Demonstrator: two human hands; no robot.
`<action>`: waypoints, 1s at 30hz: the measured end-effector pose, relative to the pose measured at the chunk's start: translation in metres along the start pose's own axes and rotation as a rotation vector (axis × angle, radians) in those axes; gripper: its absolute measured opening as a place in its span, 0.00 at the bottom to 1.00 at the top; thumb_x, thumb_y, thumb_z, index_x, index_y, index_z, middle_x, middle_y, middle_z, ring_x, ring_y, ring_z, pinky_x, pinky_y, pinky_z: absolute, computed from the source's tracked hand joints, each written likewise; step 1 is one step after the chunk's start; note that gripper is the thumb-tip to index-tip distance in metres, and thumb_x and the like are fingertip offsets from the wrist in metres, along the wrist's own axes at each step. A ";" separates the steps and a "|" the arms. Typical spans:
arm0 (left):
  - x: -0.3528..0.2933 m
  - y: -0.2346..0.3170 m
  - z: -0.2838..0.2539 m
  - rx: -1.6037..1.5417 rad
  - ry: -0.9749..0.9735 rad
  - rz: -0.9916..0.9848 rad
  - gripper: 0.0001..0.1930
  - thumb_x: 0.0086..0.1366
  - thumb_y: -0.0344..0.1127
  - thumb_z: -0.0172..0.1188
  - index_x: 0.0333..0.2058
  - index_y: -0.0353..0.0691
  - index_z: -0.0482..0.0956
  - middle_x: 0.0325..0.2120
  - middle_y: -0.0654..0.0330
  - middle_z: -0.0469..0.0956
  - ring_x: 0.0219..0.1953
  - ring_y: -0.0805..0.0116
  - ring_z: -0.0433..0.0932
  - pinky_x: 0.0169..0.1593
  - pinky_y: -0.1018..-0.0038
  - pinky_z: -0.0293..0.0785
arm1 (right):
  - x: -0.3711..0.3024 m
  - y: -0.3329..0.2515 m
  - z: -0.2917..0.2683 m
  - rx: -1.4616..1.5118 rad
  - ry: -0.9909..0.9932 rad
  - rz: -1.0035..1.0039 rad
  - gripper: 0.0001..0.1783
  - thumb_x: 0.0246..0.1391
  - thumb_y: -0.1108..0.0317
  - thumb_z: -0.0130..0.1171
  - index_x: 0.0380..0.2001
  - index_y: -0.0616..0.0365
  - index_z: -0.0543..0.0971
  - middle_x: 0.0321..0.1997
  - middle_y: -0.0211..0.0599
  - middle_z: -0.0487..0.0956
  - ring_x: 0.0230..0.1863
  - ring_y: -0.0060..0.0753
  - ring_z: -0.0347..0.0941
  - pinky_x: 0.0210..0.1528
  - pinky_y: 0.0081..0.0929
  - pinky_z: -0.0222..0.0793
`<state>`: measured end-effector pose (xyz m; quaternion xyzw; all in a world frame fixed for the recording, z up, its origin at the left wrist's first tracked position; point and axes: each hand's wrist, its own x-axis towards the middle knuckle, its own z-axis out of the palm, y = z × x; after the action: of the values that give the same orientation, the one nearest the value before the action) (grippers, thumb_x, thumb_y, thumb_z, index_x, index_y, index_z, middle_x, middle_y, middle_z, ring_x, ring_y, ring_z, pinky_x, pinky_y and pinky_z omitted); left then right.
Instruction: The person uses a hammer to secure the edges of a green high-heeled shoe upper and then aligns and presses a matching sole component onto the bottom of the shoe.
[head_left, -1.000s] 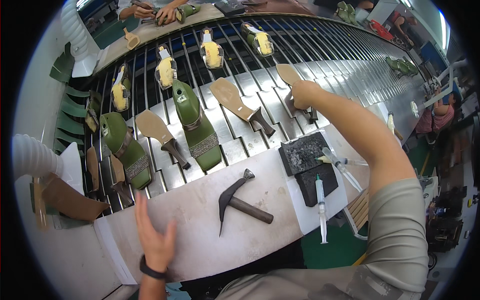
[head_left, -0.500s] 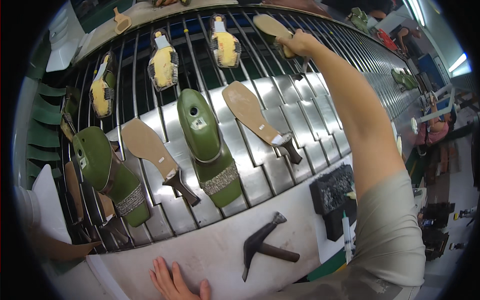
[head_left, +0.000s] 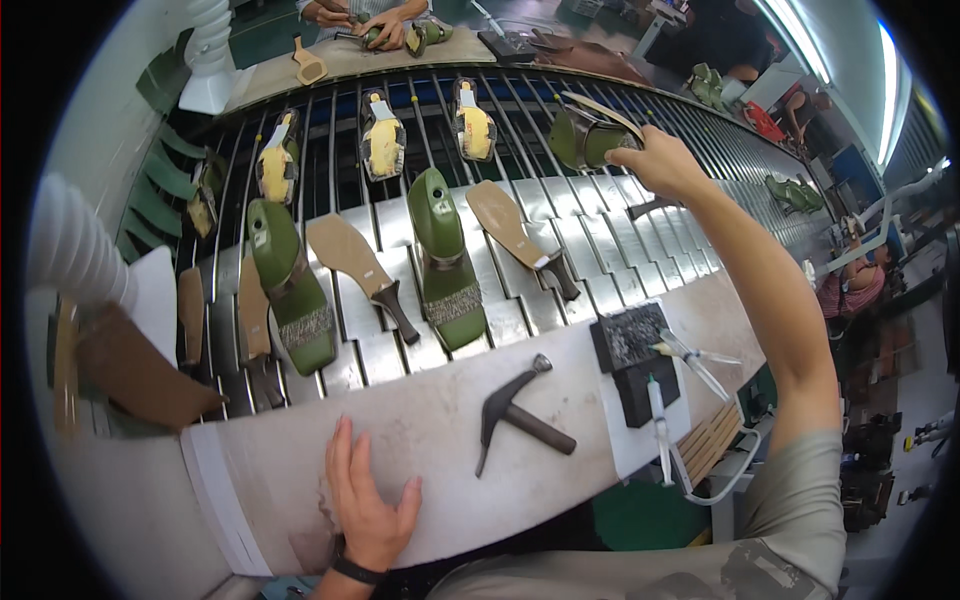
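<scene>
At far left, a white corrugated duct (head_left: 75,240) stands above a curved brown sheet (head_left: 140,372); curved green strips (head_left: 165,178) line the conveyor's edge. Three lasted shoes with yellow undersides (head_left: 383,145) lie on the conveyor bars. Nearer, on metal plates (head_left: 605,255), a green sandal with a grey textured band (head_left: 305,325) lies beside a tan heeled sole (head_left: 345,250), followed by a matching sandal (head_left: 440,285) and another heeled sole (head_left: 505,220). Below them, the left hand (head_left: 372,510), a dark band at its wrist, has its fingers a little spread at the pale worktop (head_left: 430,500); contact cannot be told. Across the conveyor, a co-worker's hands (head_left: 388,25) handle green shoes. A claw hammer (head_left: 541,428) lies on the near worktop. At upper right of centre, a green shoe with a tan sole (head_left: 575,138) is tilted above the bars, its near end pinched between thumb and fingers of the right hand (head_left: 662,165). Farther right, dark rough blocks (head_left: 630,338) lie with syringes (head_left: 659,425) on and beside them.
</scene>
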<state>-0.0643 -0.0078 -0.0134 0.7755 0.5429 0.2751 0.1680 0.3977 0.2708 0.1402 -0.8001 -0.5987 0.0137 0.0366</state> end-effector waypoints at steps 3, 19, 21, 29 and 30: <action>0.011 0.025 0.007 -0.152 0.147 0.305 0.47 0.49 0.30 0.77 0.68 0.33 0.64 0.70 0.36 0.63 0.72 0.35 0.64 0.73 0.39 0.56 | -0.127 -0.025 -0.025 0.790 -0.262 0.069 0.35 0.57 0.44 0.69 0.50 0.67 0.76 0.38 0.41 0.78 0.35 0.35 0.81 0.32 0.36 0.77; -0.011 -0.040 -0.088 -0.998 0.145 -0.148 0.22 0.67 0.39 0.70 0.53 0.30 0.79 0.45 0.56 0.85 0.46 0.67 0.84 0.52 0.70 0.80 | -0.370 -0.198 0.161 1.782 -0.718 0.062 0.22 0.76 0.56 0.49 0.47 0.69 0.77 0.43 0.50 0.84 0.37 0.40 0.85 0.43 0.36 0.85; -0.007 -0.062 -0.073 -1.316 0.109 -0.241 0.23 0.71 0.43 0.65 0.55 0.29 0.78 0.45 0.54 0.85 0.46 0.66 0.84 0.53 0.68 0.80 | -0.366 -0.188 0.170 1.608 -0.651 0.003 0.21 0.76 0.57 0.51 0.44 0.68 0.79 0.41 0.47 0.84 0.37 0.37 0.85 0.41 0.34 0.84; 0.007 -0.075 -0.036 -1.681 -0.011 -0.315 0.29 0.74 0.53 0.59 0.59 0.32 0.74 0.46 0.49 0.84 0.48 0.62 0.85 0.53 0.66 0.82 | -0.361 -0.142 0.148 1.283 -0.461 -0.046 0.16 0.71 0.58 0.62 0.40 0.63 0.80 0.34 0.34 0.81 0.30 0.24 0.79 0.33 0.24 0.77; 0.008 -0.074 -0.035 -1.675 -0.032 -0.285 0.28 0.74 0.52 0.59 0.59 0.32 0.74 0.46 0.49 0.84 0.49 0.62 0.85 0.54 0.66 0.81 | -0.362 -0.146 0.144 1.274 -0.465 -0.035 0.16 0.71 0.58 0.62 0.40 0.63 0.80 0.34 0.34 0.81 0.30 0.24 0.79 0.33 0.24 0.77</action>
<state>-0.1391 0.0244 -0.0249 0.3233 0.2501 0.5513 0.7273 0.1464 -0.0289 -0.0005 -0.5889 -0.4789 0.5347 0.3715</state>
